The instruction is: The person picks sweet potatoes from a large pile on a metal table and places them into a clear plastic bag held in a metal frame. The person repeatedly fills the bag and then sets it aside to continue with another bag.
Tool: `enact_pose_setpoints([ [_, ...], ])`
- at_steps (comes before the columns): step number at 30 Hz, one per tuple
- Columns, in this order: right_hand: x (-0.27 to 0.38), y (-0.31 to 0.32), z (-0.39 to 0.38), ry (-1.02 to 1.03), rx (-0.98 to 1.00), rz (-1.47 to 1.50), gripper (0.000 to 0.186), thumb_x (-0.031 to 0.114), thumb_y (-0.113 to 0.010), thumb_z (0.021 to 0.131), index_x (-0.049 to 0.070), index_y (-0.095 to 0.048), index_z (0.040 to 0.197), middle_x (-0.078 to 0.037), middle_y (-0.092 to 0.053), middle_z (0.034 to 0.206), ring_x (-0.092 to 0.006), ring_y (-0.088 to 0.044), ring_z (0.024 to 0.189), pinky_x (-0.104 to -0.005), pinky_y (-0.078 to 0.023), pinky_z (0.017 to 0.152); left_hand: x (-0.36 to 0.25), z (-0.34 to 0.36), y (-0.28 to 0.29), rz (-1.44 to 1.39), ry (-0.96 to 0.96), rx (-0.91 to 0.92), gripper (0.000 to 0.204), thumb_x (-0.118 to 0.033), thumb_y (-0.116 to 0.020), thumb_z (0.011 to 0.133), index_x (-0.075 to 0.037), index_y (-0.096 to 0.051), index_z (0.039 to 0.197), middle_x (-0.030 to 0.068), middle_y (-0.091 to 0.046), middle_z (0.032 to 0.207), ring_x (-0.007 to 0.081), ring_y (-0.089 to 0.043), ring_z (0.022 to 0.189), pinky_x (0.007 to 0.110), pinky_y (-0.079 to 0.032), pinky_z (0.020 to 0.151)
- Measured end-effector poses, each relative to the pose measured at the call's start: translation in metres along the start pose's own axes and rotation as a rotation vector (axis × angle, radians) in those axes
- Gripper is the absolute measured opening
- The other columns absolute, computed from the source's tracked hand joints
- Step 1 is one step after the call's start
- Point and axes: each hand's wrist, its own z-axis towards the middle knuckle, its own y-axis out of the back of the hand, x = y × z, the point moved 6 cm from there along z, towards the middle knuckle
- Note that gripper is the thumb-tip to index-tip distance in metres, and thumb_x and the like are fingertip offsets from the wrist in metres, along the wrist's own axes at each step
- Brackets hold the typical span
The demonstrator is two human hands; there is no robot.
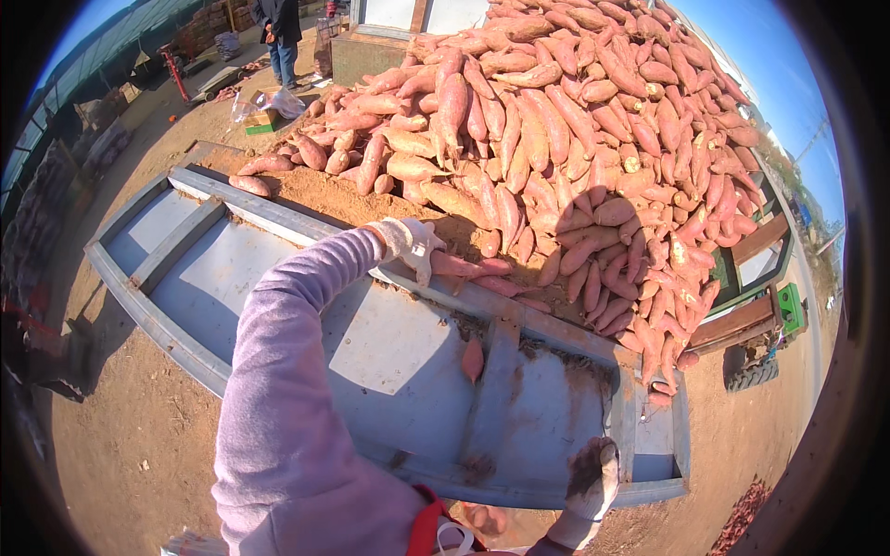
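Note:
A large heap of reddish sweet potatoes point(556, 120) fills the truck bed and slopes down to its edge. My left hand point(408, 243), in a white glove, reaches across the lowered grey side panel point(389, 338) to the foot of the heap. Its fingers close round the near end of a sweet potato point(456, 266) lying at the bed's edge. My right hand point(593, 474) wears a white glove with a dark palm. Loosely open, it hangs by the panel's near right edge with nothing visible in it. A single sweet potato point(473, 360) rests on the panel.
Brown soil point(320, 196) covers the bed edge. At the right stand a green metal part point(791, 308) and a tyre point(751, 375). A person point(281, 42) stands at the back left, near a bag and box point(269, 109). More sweet potatoes point(487, 519) show below the panel.

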Motion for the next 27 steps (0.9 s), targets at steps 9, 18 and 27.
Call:
enact_pose_setpoints([
  [9, 0.005, 0.051, -0.045, 0.095, 0.003, 0.080, 0.031, 0.030, -0.070, 0.088, 0.010, -0.062, 0.110, -0.004, -0.066, 0.102, -0.0157, -0.063, 0.088, -0.0337, -0.051, 0.077, 0.004, -0.001, -0.013, -0.180, 0.103, -0.067, 0.106, -0.054, -0.080, 0.052, -0.010, -0.046, 0.143, 0.0212, -0.058, 0.128, 0.0359, -0.056, 0.119, 0.044, -0.047, 0.098],
  [18, -0.040, 0.095, -0.138, 0.096, 0.075, 0.333, 0.072, 0.036, -0.077, 0.082, 0.006, -0.045, 0.139, -0.011, -0.057, 0.128, -0.0256, -0.058, 0.113, -0.0387, -0.051, 0.090, -0.196, -0.087, -0.018, -1.864, -0.341, 0.278, 0.054, -0.024, -0.066, 0.088, -0.003, -0.048, 0.134, 0.0141, -0.059, 0.125, 0.0283, -0.063, 0.106, 0.041, -0.056, 0.087],
  [27, -0.101, 0.161, -0.173, 0.339, -0.076, 0.876, 0.069, 0.024, -0.072, 0.084, 0.011, -0.039, 0.143, -0.011, -0.056, 0.125, -0.0245, -0.057, 0.110, -0.0391, -0.049, 0.094, -0.498, -0.245, -0.187, -0.182, -0.873, 0.443, 0.075, -0.024, -0.076, 0.083, 0.001, -0.038, 0.142, 0.0137, -0.056, 0.130, 0.0256, -0.052, 0.124, 0.035, -0.039, 0.107],
])
